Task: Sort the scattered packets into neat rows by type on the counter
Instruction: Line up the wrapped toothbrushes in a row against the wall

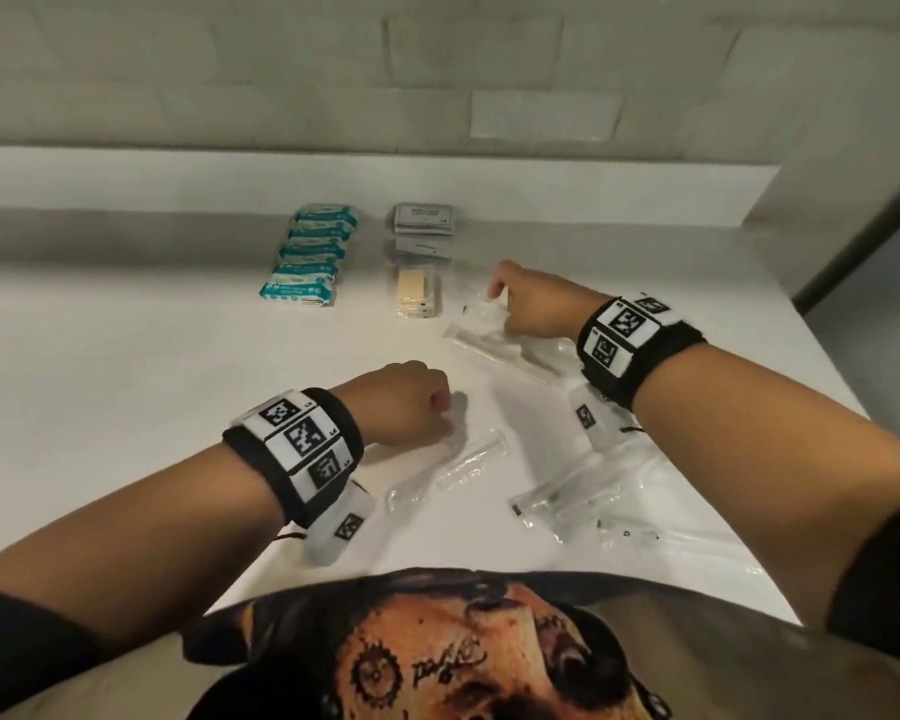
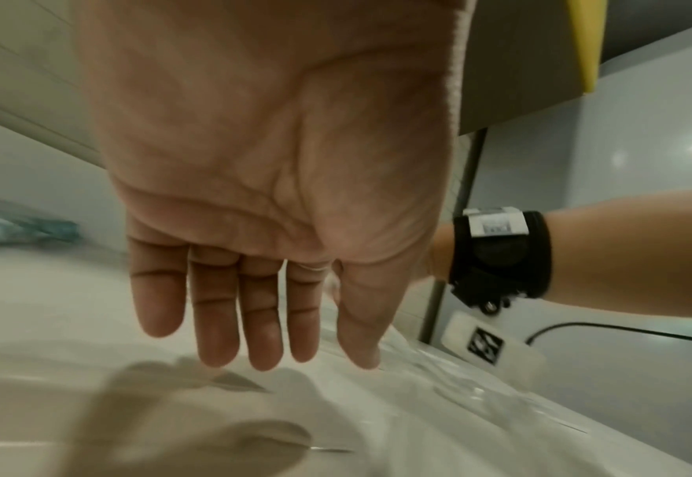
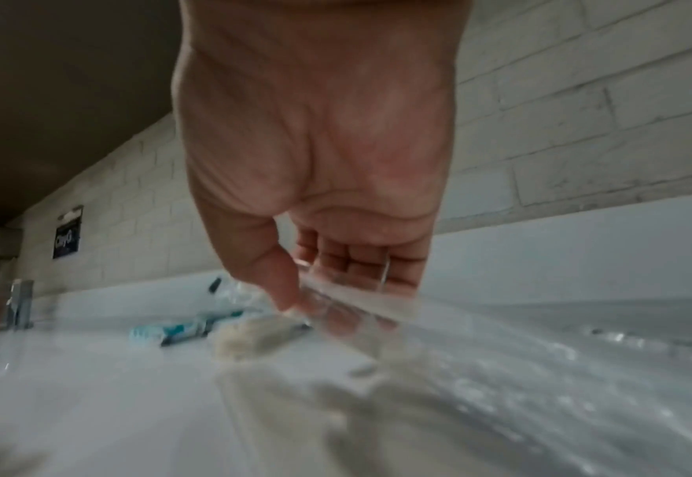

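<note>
Teal packets [image 1: 307,252] lie in a row at the back of the white counter [image 1: 126,356]. To their right lie grey packets [image 1: 422,220], with a cream packet [image 1: 417,293] in front of them. My right hand [image 1: 500,293] [image 3: 316,309] pinches a clear packet [image 1: 481,317] [image 3: 361,297] between thumb and fingers, just right of the cream packet. My left hand [image 1: 437,407] [image 2: 307,351] hovers palm down with straight fingers and holds nothing. Long clear packets [image 1: 453,459] lie just beside it.
More clear packets [image 1: 593,496] lie in a loose pile at the near right, and another long one [image 1: 505,350] sits under my right wrist. A tiled wall rises behind the counter. The counter's right edge [image 1: 822,345] drops off. A tap [image 3: 19,303] stands far left.
</note>
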The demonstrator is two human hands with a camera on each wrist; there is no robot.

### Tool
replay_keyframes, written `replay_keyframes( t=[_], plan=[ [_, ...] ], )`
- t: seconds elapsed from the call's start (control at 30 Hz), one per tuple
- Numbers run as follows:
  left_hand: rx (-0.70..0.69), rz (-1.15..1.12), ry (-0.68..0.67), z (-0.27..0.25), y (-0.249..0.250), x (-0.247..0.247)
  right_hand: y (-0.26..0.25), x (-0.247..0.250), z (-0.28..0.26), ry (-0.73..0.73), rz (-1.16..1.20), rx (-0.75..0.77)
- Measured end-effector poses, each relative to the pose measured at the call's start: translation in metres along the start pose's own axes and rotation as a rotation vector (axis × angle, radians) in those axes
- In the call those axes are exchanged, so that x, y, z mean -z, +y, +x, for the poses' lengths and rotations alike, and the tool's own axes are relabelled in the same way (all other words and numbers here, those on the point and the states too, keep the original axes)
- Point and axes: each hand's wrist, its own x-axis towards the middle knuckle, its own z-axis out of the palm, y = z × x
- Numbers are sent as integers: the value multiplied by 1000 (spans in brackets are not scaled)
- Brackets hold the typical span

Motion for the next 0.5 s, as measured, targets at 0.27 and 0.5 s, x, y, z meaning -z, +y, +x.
replay_keyframes(
  t=[0.27, 0.5],
  plan=[
    [-188, 39, -26, 26, 104, -31, 33, 62, -97, 310, 536, 77],
    [-93, 120, -100, 33, 140, -46, 93, 59, -165, 586, 790, -86]
  ],
)
